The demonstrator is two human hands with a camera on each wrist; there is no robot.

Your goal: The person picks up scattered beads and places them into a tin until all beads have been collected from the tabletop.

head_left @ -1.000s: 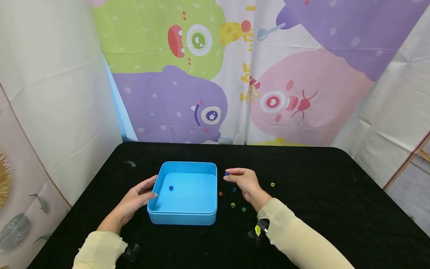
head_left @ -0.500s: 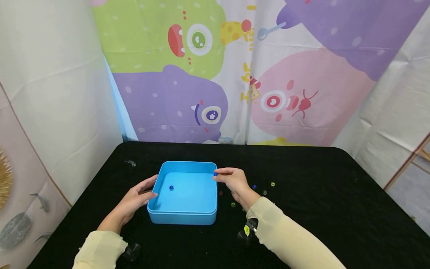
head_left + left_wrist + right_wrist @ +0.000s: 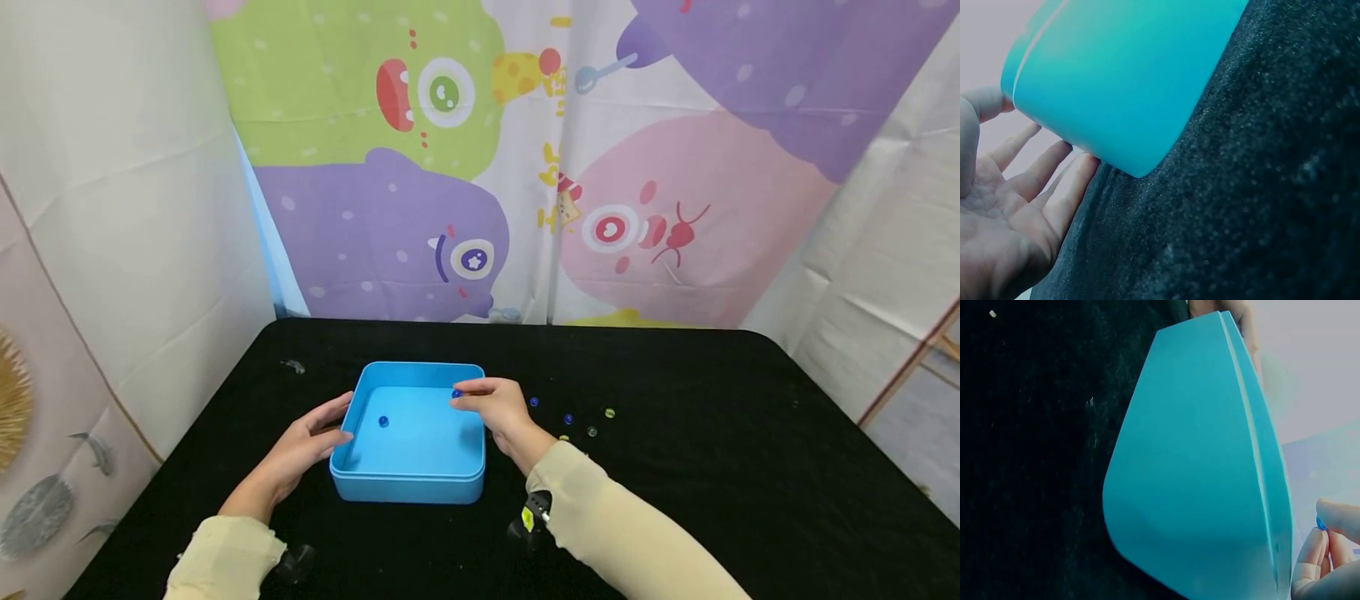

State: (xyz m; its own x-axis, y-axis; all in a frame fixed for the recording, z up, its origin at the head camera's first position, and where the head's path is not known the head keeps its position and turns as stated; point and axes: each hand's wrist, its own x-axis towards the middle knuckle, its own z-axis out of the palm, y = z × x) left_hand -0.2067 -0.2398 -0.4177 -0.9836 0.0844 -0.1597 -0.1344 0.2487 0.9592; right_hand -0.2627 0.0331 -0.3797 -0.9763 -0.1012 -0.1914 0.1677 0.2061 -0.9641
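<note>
A light blue square box [image 3: 408,490], open at the top, stands on the black table. My left hand [image 3: 306,443] rests against its left side, thumb at the rim; in the left wrist view the fingers [image 3: 1074,187] are nearly straight against the outer wall. Over the box's right part, my right hand [image 3: 501,411] pinches a small glassy blue marble [image 3: 457,393] between thumb and fingers. That marble [image 3: 1320,523] is partly covered by the fingertips in the right wrist view. Another blue marble [image 3: 383,422] lies on the box floor.
Right of the box lie loose marbles: blue ones [image 3: 568,419], a yellow-green one [image 3: 609,413], a dull green one [image 3: 592,432] and a yellow one [image 3: 564,437] partly behind the sleeve. The right forearm covers more table. A patterned curtain [image 3: 420,225] hangs behind.
My right hand has moved left with the blue marble, from beside the box to over its inside. My left hand and the box have stayed put.
</note>
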